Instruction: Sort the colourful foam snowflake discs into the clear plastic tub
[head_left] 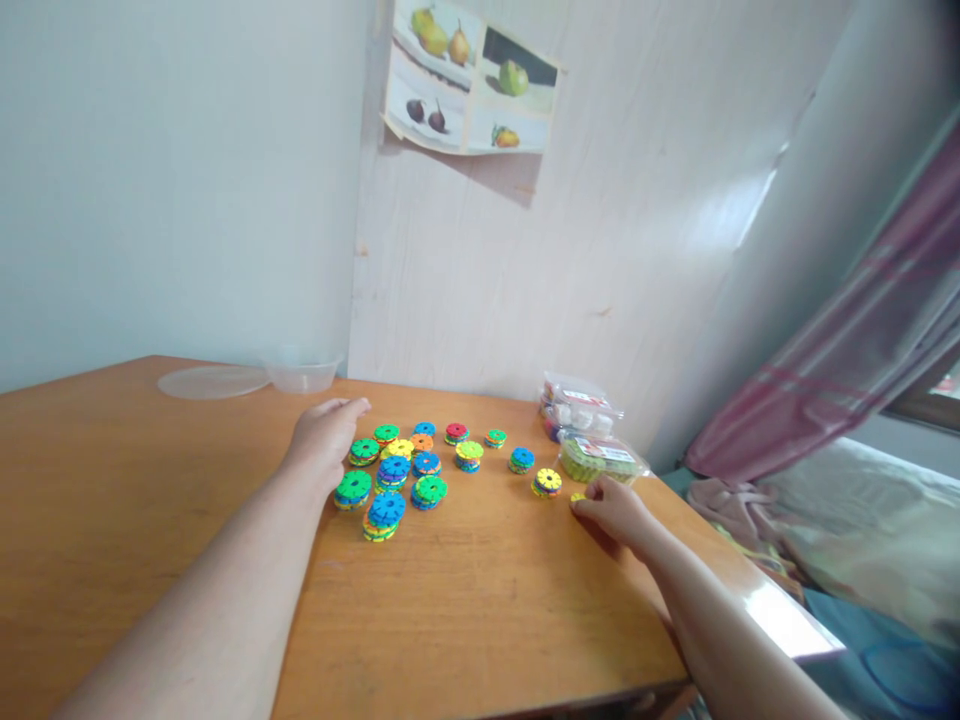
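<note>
Several small stacks of coloured toothed plastic discs (409, 468) lie in a cluster on the wooden table (480, 610). My left hand (324, 440) rests palm down at the cluster's left edge, fingers stretched out flat beside a green stack (364, 451). My right hand (611, 508) lies to the right of the cluster, its fingertips pinched on a small yellow disc (577, 497). A yellow-topped stack (547, 482) sits just left of that hand.
A clear plastic bowl (304, 374) and its flat lid (212, 381) stand at the table's far left by the wall. Plastic packs (581, 405) and a tub of green pieces (600, 457) sit at the far right corner. The table edge drops to a bed (847, 530).
</note>
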